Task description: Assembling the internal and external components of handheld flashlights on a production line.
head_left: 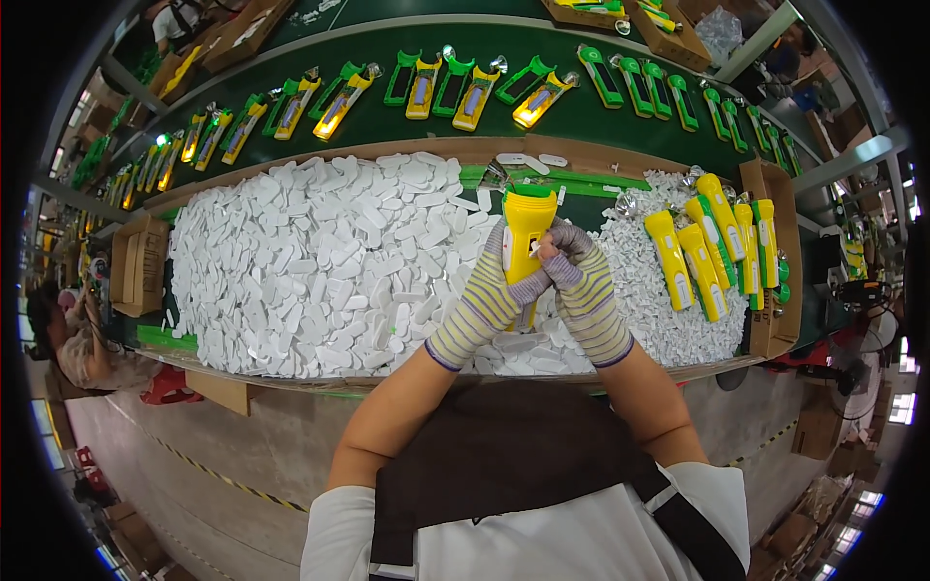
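A yellow flashlight body (528,215) stands upright in front of me over the white parts, a reflector hanging loose at its top left. My left hand (492,295), in a striped fingerless glove, is wrapped round its lower half. My right hand (579,269), gloved alike, has its fingers pinched at the dark slot in the flashlight's face. A small white piece (535,249) shows at those fingertips. Around my left hand lie many long white oval plates (320,261). To the right of my right hand is a heap of tiny white parts (635,310).
Several yellow and green flashlights (701,254) lie on the right heap by a cardboard wall (775,329). Beyond the cardboard edge, opened flashlights (475,97) line the green conveyor (387,136). A cardboard box (138,266) stands at left. Another person (92,339) sits at far left.
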Motion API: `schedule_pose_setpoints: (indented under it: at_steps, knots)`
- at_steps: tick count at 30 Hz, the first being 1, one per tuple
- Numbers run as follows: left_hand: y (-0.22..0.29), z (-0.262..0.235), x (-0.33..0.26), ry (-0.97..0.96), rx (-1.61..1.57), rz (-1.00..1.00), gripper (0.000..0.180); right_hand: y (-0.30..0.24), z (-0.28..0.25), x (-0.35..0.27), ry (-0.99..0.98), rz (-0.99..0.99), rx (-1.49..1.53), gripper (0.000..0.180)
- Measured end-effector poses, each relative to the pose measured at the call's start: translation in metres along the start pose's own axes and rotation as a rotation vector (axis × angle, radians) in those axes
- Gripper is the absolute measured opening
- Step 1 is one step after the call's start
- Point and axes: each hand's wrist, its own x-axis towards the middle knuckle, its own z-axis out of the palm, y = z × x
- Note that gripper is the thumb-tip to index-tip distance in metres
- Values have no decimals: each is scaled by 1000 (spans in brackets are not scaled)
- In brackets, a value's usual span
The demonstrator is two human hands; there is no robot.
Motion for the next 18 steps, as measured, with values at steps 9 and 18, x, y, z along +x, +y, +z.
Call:
schedule_pose_setpoints:
  at_steps: [9,18]
  knots:
    - [-7,3,12,-55,-45,46,64,5,-2,12,106,-235,-81,46]
    - [-22,-20,195,-266,767,51,74,-56,-37,54,104,303,187,41]
